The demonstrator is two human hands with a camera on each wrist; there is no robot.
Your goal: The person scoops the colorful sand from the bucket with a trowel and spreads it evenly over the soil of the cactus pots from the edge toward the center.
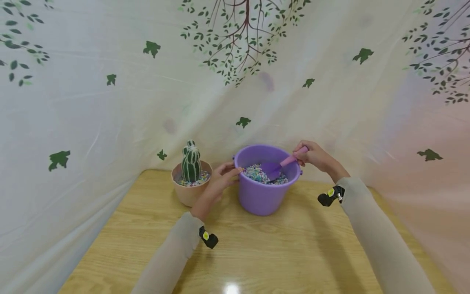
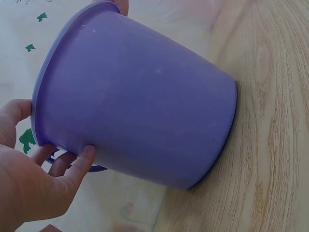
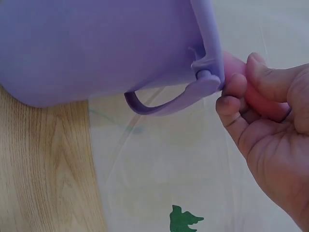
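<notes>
Purple bucket (image 1: 261, 200): stands on the tabletop (image 1: 264, 253), beside the potted cactus (image 1: 191, 169); contains coloured granules (image 1: 254, 173).
Left grip (image 1: 222, 178): pinches the bucket's rim.
Right grip (image 1: 313, 155): pinches the pink handle of the shovel (image 1: 277, 169); blade among the granules.
Step in hand: apparently scooping; lifting would call for a level blade and a steadied bucket.
Writing: none legible; yellow patches (image 1: 206, 235) on the wrist devices (image 1: 210, 240) too small to read.

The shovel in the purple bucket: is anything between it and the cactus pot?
Yes: the wall of the purple bucket, then the left hand at its rim, stand between the shovel and the cactus pot. The right hand grips the shovel's pink handle directly.
</notes>
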